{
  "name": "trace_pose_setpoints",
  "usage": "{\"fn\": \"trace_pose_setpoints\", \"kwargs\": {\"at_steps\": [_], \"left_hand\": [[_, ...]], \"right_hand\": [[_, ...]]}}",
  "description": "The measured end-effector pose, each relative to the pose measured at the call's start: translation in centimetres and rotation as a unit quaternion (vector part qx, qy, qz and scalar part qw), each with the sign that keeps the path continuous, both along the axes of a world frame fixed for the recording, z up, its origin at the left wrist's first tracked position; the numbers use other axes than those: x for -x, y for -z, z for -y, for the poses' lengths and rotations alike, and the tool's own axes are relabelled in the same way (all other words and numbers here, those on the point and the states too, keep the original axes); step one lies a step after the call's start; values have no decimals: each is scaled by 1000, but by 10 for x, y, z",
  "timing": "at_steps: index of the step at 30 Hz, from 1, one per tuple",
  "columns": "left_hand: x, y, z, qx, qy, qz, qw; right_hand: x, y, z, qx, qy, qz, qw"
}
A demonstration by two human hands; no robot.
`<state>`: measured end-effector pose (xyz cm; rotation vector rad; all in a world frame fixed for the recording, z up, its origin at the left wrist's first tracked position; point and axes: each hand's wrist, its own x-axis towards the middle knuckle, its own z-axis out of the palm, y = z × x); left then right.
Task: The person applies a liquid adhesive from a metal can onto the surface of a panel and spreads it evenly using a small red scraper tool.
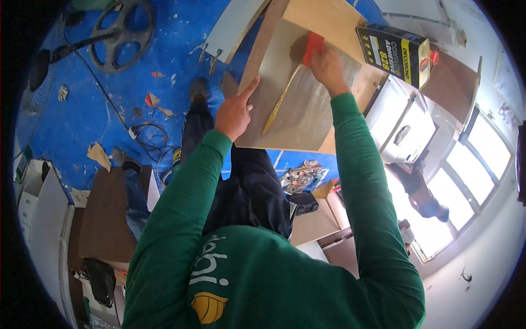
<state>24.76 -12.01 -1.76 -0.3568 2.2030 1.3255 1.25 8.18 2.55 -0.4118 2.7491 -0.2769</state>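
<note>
In my right hand (328,68) is a red spreader (313,44), its edge against a grey-brown sheet (306,111). A narrow yellow streak of adhesive (283,98) runs from the spreader toward the sheet's near left corner. To the right of the streak, the surface looks wet and smeared. My left hand (235,113) is at the left edge of the sheet, its index finger stretched out along it. Its other fingers are partly curled, and whether they grip the edge is hidden. The sheet lies over light wooden boards (324,16).
An adhesive can (394,55) with a red cap stands beyond the right hand. Left lie a cable (102,90) and scraps on blue floor covering (82,123), near a fan base (121,35). Another person's leg (135,201) is at left; a person (423,193) is by the windows.
</note>
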Motion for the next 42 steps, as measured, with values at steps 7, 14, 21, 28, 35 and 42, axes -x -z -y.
{"fn": "trace_pose_setpoints", "kwargs": {"at_steps": [7,14,21,28,35,42], "left_hand": [[-1,0,-7,32,-14,-5,999],[3,-11,-8,93,-1,9,996],[10,-17,-6,101,18,34,994],[15,-22,-1,105,49,61,991],[9,-12,2,85,53,21,995],[5,-14,4,92,36,14,995]], "right_hand": [[-103,18,-37,-95,-169,-98,976],[-184,-27,-101,59,285,173,941],[-251,-7,-122,141,420,94,892],[-156,6,-65,163,377,23,912],[-15,18,-41,103,148,9,984],[27,-9,-33,-30,-126,-74,989]]}}
